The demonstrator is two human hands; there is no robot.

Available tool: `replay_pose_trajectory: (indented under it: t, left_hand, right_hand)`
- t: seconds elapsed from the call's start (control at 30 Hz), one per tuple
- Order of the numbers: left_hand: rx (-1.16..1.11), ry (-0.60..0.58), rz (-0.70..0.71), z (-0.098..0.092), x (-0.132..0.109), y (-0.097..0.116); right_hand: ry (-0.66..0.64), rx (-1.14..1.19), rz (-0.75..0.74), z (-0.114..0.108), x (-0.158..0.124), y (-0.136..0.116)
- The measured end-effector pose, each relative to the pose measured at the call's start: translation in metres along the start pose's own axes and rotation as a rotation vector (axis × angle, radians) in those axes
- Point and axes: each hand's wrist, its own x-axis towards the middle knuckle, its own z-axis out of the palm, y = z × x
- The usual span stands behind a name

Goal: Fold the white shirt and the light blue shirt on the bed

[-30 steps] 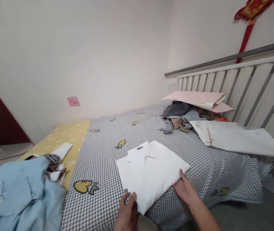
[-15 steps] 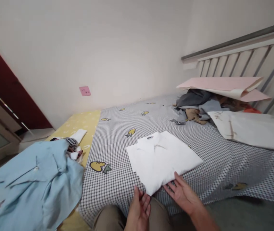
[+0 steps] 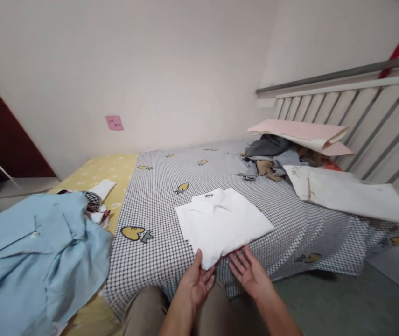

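Observation:
A folded white shirt (image 3: 222, 224) with a collar label lies on the grey checked bedsheet (image 3: 157, 205). My left hand (image 3: 196, 280) sits palm up at the shirt's near corner, thumb touching its edge, fingers apart. To the right of that corner my right hand (image 3: 250, 273) is palm up too, with spread fingers whose tips reach the shirt's near edge. Neither hand holds anything. My knee in tan trousers (image 3: 150, 310) shows below.
A crumpled light blue shirt (image 3: 34, 261) lies at the left on a yellow sheet (image 3: 104, 170). A heap of grey and tan clothes (image 3: 269, 161) sits at the back right under pink card (image 3: 300, 135). White sheets (image 3: 349, 196) lean by the slatted bed rail (image 3: 360, 112).
Both hands have slid off the folded shirt's sides and come together at its near corner, palms up. The view has swung left and back, so more of the blue shirt shows.

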Motion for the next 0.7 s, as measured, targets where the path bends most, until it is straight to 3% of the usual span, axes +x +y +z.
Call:
replay_pose_trajectory:
  t: [0.17,0.27,0.37,0.43,0.53,0.63,0.7]
  left_hand:
    - [0.074,0.092,0.058,0.029,0.017,0.013]
    - [0.089,0.087,0.23,0.038,0.012,0.026]
    - [0.087,0.022,0.45,0.029,-0.004,0.045]
    - [0.123,0.0,0.544,0.004,-0.016,0.057]
    - [0.286,0.08,0.675,-0.061,-0.028,0.069]
    - [0.352,0.218,0.751,-0.134,-0.036,0.061]
    - [0.302,0.23,0.728,-0.169,-0.039,0.048]
  right_hand:
    - [-0.005,-0.05,-0.021,0.008,0.018,-0.027]
    - [0.036,-0.056,-0.07,0.02,0.03,-0.051]
    - [0.021,-0.065,-0.07,0.034,0.031,-0.055]
    - [-0.014,-0.073,-0.05,0.043,0.024,-0.041]
    - [-0.096,-0.05,0.048,0.052,0.005,0.001]
    - [-0.178,-0.04,0.185,0.05,-0.021,0.047]
    - [-0.184,-0.063,0.244,0.038,-0.035,0.068]
